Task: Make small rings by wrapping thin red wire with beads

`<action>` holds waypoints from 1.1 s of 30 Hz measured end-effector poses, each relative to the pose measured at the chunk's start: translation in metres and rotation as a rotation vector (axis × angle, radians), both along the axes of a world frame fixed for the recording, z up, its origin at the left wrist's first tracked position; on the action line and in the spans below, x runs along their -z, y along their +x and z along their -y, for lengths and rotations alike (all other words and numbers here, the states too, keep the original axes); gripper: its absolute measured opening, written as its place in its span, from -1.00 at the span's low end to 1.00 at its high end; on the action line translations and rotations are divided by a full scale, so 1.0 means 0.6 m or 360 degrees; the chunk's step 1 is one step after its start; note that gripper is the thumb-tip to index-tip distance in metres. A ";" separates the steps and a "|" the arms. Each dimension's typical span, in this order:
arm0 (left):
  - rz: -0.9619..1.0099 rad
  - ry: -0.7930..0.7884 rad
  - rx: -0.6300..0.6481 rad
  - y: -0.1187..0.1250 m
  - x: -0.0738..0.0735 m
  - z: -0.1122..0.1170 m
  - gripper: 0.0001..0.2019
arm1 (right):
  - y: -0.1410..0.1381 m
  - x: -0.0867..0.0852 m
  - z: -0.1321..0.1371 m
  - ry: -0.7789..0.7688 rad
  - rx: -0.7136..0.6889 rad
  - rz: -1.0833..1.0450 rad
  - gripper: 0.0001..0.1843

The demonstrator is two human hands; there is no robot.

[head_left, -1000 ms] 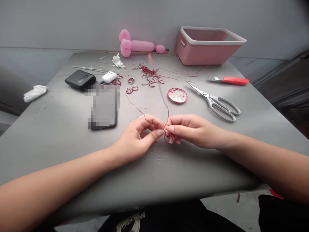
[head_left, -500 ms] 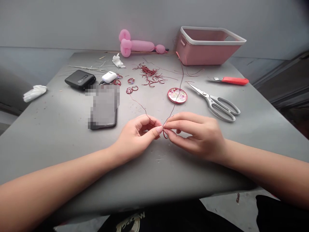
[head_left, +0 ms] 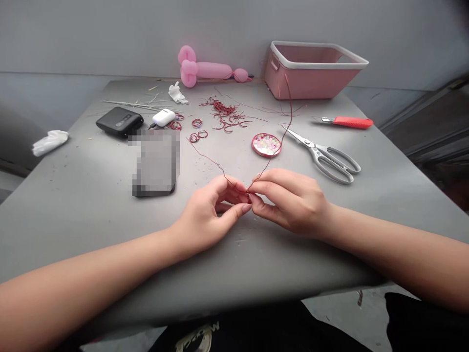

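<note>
A thin dark red wire runs between my hands, one end rising toward the pink basket and the other slanting up to the left. My left hand pinches it from the left, the thumb low and the fingers curled behind. From the other side, my right hand grips the wire between thumb and fingertips, touching or nearly touching the left fingers. The small twisted part at the fingertips is mostly hidden. Beyond my hands sits a round red-rimmed dish of pale beads. Several finished-looking wire rings lie further left.
Scissors and a red-handled utility knife lie at right. A pink basket and a pink balloon stand at the back. Cut wire pieces are heaped mid-table. A blurred phone, black box and white case sit left.
The wire's long end has swung to the right, and its left end has shifted left. My left thumb has moved slightly down and right. The whole view has shifted a little.
</note>
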State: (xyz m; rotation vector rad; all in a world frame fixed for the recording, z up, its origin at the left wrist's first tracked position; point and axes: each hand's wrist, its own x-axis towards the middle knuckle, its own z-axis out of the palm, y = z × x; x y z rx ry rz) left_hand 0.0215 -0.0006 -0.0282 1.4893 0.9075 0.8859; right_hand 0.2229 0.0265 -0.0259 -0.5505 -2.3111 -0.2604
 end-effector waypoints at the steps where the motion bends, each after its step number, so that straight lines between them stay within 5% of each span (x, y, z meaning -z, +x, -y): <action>1: -0.0013 0.0024 0.0001 0.000 0.001 0.000 -0.83 | 0.001 0.000 -0.002 0.0011 -0.0017 0.0015 -0.95; 5: -0.0047 0.0039 -0.0027 0.002 -0.003 -0.001 -0.82 | -0.003 0.000 -0.004 -0.0050 -0.0047 0.0001 -0.96; 10: -0.0090 -0.0048 -0.0079 0.001 -0.011 -0.001 -0.84 | -0.011 -0.001 0.006 -0.0586 -0.0020 -0.0207 -0.93; 13: -0.0133 -0.0034 -0.0129 -0.001 -0.011 -0.003 -0.85 | -0.013 -0.009 0.007 -0.1180 0.0029 -0.0320 -0.90; 18: -0.0026 -0.0106 -0.0129 -0.002 -0.012 -0.009 -0.84 | -0.020 -0.022 -0.003 -0.2554 -0.0139 -0.0796 -0.82; 22: 0.0052 -0.0182 -0.0142 0.001 -0.017 -0.011 -0.86 | -0.025 -0.021 -0.009 -0.2970 -0.0315 -0.1065 -0.86; 25: 0.0061 -0.0229 -0.0174 0.001 -0.018 -0.011 -0.86 | -0.023 -0.021 -0.010 -0.2840 -0.0194 -0.0906 -0.82; 27: 0.0050 -0.0247 -0.0216 0.001 -0.018 -0.011 -0.85 | -0.019 -0.020 -0.009 -0.2523 -0.0055 -0.0738 -0.77; 33: 0.0070 -0.0339 -0.0324 -0.002 -0.017 -0.010 -0.72 | -0.010 -0.006 -0.001 -0.0643 0.0135 -0.0321 -0.93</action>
